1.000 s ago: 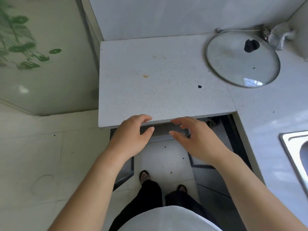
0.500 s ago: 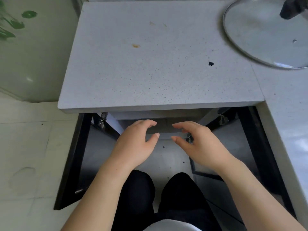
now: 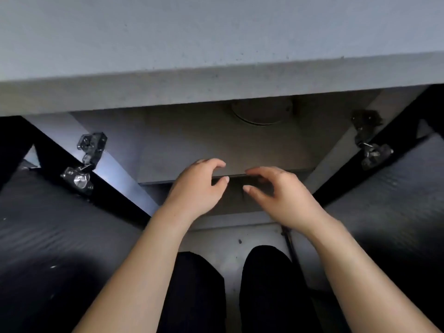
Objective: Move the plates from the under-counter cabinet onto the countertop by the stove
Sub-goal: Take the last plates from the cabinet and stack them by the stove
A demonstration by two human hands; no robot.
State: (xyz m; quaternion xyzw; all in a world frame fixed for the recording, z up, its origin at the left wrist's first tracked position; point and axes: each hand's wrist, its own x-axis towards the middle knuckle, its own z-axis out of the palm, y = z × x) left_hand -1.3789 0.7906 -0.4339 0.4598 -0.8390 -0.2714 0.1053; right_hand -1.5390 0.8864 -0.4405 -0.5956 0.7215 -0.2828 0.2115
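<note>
2 spread, empty hands, left hand (image 3: 195,188) and right hand (image 3: 280,193), before shelf (image 3: 182,150) between open doors (image 3: 48,212), plate (image 3: 262,111) behind.

A round plate (image 3: 262,114) sits at the back of the cabinet shelf (image 3: 192,150)

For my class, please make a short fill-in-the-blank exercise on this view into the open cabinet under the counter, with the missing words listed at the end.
1. Both cabinet doors stand ____.
2. The left hand and the right hand each hold ____.
3. A round plate lies at the back of the shelf, partly hidden by the edge of the ____.
4. A metal ____ joins the left door to the cabinet wall.

Missing words: open; nothing; countertop; hinge
</note>
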